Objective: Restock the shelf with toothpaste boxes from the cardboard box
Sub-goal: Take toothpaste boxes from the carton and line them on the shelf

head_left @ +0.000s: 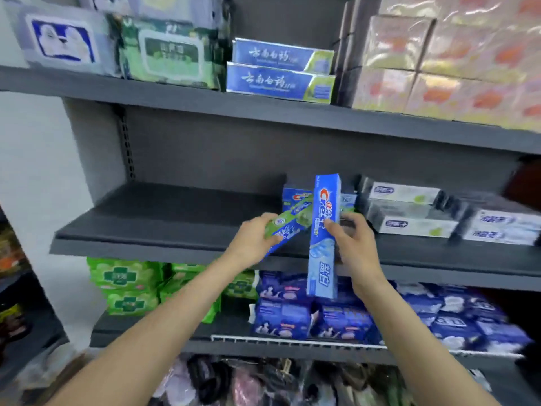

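Observation:
My right hand grips a blue Crest toothpaste box held nearly upright in front of the middle shelf. My left hand holds a green and blue toothpaste box tilted up to the right, its far end over the shelf. Behind both boxes more Crest boxes stand on the shelf. The cardboard box is not in view.
Grey and white toothpaste boxes lie stacked on the middle shelf to the right. The upper shelf holds blue toothpaste boxes, wipes packs and wrapped packs. Green packs and blue packs fill the lower shelf.

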Demonstrator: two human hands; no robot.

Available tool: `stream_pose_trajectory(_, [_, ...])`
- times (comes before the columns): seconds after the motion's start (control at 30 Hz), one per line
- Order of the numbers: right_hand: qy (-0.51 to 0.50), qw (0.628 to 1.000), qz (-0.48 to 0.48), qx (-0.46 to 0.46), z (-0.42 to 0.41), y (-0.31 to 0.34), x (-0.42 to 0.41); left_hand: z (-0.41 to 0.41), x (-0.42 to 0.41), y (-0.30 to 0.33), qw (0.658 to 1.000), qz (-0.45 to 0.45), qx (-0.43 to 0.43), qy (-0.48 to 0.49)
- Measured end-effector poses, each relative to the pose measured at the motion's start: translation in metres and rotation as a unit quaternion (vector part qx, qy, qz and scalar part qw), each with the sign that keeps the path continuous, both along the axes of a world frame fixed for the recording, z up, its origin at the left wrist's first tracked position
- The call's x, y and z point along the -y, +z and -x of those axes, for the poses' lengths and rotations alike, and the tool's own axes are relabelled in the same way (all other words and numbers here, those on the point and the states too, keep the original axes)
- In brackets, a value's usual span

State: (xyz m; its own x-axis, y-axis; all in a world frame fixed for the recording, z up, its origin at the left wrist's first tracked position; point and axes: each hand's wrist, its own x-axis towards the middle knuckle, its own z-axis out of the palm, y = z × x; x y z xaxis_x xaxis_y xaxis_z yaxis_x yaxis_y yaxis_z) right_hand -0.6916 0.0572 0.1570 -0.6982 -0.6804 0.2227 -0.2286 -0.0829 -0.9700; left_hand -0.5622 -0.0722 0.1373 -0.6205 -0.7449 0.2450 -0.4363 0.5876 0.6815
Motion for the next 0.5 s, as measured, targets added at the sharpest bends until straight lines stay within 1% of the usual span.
stream_pose_trajectory(0.1, [-0.007, 1.0, 0.004, -0.026, 0.042, 0.001, 0.011, 0.044, 0.022, 0.003, 0.99, 0.093, 0.103, -0.008])
stream_pose_trajectory(0.17, [-0.012, 0.999, 0.003, -0.036, 0.065, 0.003, 0.021, 0.07, 0.039, 0.002, 0.981, 0.13, 0.145, -0.015])
stream_pose_trajectory(0.23, [-0.016, 0.999, 0.003, -0.05, 0.085, 0.005, 0.032, 0.094, 0.057, 0.001, 0.975, 0.145, 0.167, -0.022])
stream_pose_trajectory(0.33, [-0.023, 0.998, 0.01, -0.059, 0.114, 0.009, 0.051, 0.122, 0.077, -0.002, 0.97, 0.141, 0.194, -0.046])
stream_pose_trajectory(0.43, [-0.023, 0.998, 0.01, -0.065, 0.135, 0.01, 0.071, 0.143, 0.087, -0.009, 0.956, 0.189, 0.214, -0.068])
stream_pose_trajectory(0.5, [-0.019, 0.997, 0.013, -0.068, 0.143, 0.007, 0.082, 0.152, 0.094, -0.015, 0.947, 0.223, 0.222, -0.059])
